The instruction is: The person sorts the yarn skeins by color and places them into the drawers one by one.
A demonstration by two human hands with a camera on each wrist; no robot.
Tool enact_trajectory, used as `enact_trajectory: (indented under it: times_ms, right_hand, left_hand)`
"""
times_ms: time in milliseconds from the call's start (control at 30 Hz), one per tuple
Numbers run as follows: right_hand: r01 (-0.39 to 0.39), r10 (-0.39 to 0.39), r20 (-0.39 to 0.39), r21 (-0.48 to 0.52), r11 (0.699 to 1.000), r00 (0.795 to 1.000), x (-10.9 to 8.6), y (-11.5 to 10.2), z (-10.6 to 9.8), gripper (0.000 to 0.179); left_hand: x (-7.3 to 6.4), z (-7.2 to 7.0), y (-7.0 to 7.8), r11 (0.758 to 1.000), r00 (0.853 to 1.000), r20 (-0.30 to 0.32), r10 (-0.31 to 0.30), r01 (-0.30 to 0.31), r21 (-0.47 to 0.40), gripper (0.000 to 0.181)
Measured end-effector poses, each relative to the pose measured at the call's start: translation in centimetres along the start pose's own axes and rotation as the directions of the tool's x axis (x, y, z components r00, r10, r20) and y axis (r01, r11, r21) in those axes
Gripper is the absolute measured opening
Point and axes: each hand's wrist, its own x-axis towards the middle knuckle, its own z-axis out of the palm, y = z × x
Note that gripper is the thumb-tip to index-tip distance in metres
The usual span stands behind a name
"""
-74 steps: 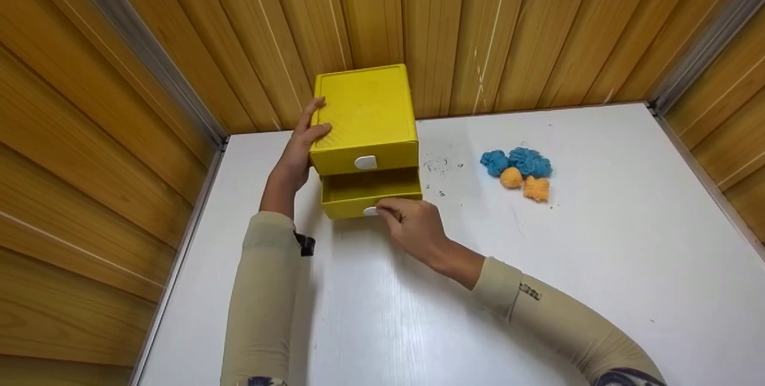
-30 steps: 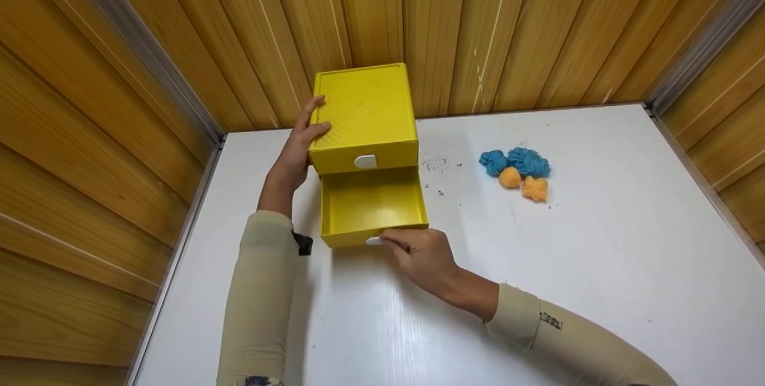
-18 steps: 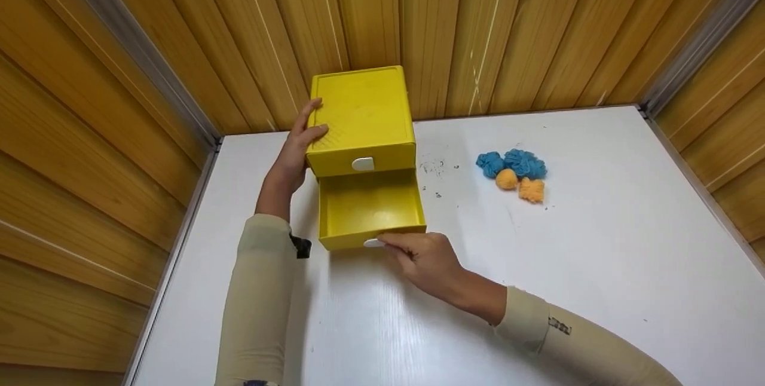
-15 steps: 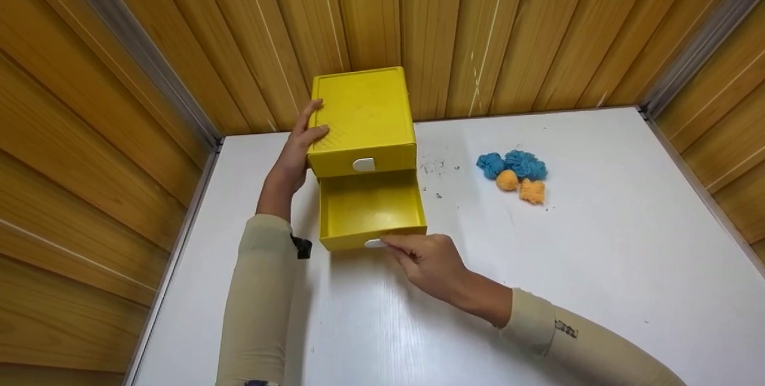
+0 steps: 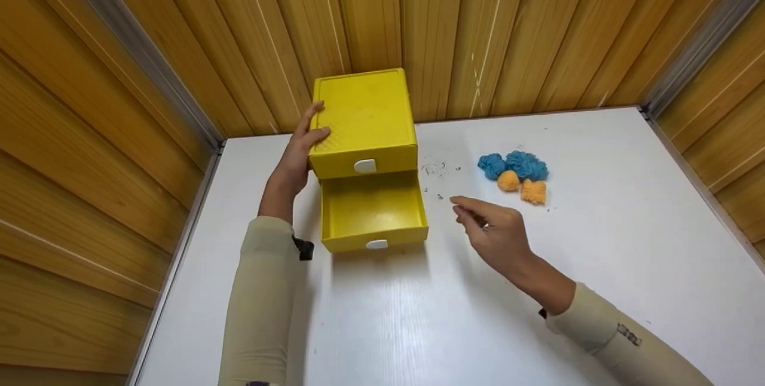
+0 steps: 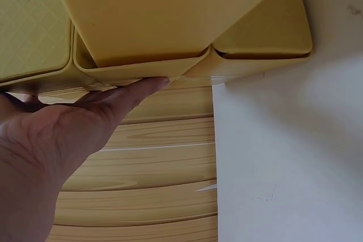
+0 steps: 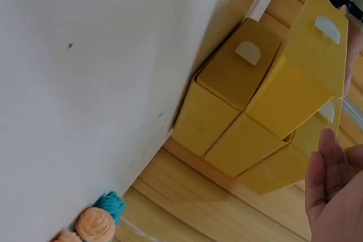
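Note:
A yellow drawer unit [image 5: 364,108] with white half-round handles stands against the back wall. Its middle drawer [image 5: 375,204] is pulled far out and holds nothing; the top and bottom drawers [image 7: 241,63] are in. My left hand [image 5: 294,156] rests against the unit's left side, thumb and a fingertip over the top edge; in the left wrist view its fingers lie along the side wall. Right of the drawer, my right hand [image 5: 501,236] hovers above the table, fingers loosely bent, holding nothing. Beyond it lie two blue yarn bundles [image 5: 526,165] and two orange ones [image 5: 508,181].
A white table [image 5: 597,224] spreads under everything, with small dark marks [image 5: 435,168] right of the unit. Wood-look panels [image 5: 508,33] wall in the back and both sides. Yarn sits near the back, right of centre.
My right hand pulled the middle drawer toward me by its handle, then let go and moved right and slightly up. The left hand has stayed against the unit.

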Motion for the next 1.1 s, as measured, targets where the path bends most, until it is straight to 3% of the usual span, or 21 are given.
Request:
enact_trajectory:
  times_ms: [100, 233, 300, 400, 500, 633, 733, 800, 967, 1100]
  right_hand:
    - [-0.079, 0.078, -0.015, -0.063, 0.995, 0.997, -0.4, 1.4, -1.4, 0.024]
    - [-0.199, 0.211, 0.050, -0.174, 0.964, 0.976, -1.0, 2.6, -2.8, 0.026]
    - [-0.271, 0.299, 0.090, -0.234, 0.934, 0.950, -1.1, 3.2, -3.5, 0.031]
    - [-0.365, 0.427, 0.138, -0.328, 0.871, 0.894, -1.2, 4.3, -4.6, 0.041]
    - [-0.418, 0.507, 0.149, -0.397, 0.817, 0.849, -1.2, 5.8, -5.7, 0.045]
    - [-0.460, 0.552, 0.104, -0.438, 0.773, 0.828, -1.2, 8.0, -7.3, 0.043]
    - [-0.501, 0.596, 0.081, -0.459, 0.734, 0.799, -1.1, 9.8, -8.2, 0.047]
    - [-0.529, 0.637, 0.090, -0.475, 0.703, 0.766, -1.1, 10.9, -8.7, 0.053]
    - [-0.615, 0.739, 0.132, -0.470, 0.633, 0.660, -1.1, 13.3, -9.6, 0.069]
    - [-0.707, 0.801, 0.177, -0.389, 0.591, 0.572, -1.4, 14.9, -10.2, 0.075]
  left_hand:
    - [0.0, 0.1, 0.0, 1.000, 1.000, 0.004, 0.000, 0.000, -0.004, 0.063]
    - [0.0, 0.1, 0.0, 1.000, 1.000, 0.007, 0.000, 0.000, -0.013, 0.063]
    - [0.0, 0.0, 0.0, 1.000, 1.000, 0.003, 0.002, -0.002, -0.016, 0.062]
    - [0.0, 0.0, 0.1, 1.000, 1.000, -0.001, 0.004, -0.004, -0.022, 0.062]
    - [0.0, 0.0, 0.1, 1.000, 1.000, 0.004, 0.004, -0.004, -0.018, 0.062]
    - [-0.1, -0.1, 0.1, 1.000, 1.000, 0.008, 0.004, -0.004, -0.001, 0.063]
    - [-0.1, -0.1, 0.0, 1.000, 1.000, 0.004, 0.000, 0.000, 0.009, 0.063]
    - [-0.2, -0.1, 0.0, 1.000, 1.000, 0.002, -0.003, 0.003, 0.008, 0.063]
    - [-0.1, -0.1, 0.0, 1.000, 1.000, -0.002, -0.011, 0.011, -0.005, 0.064]
    - [-0.1, 0.0, 0.0, 1.000, 1.000, 0.000, -0.011, 0.011, 0.002, 0.064]
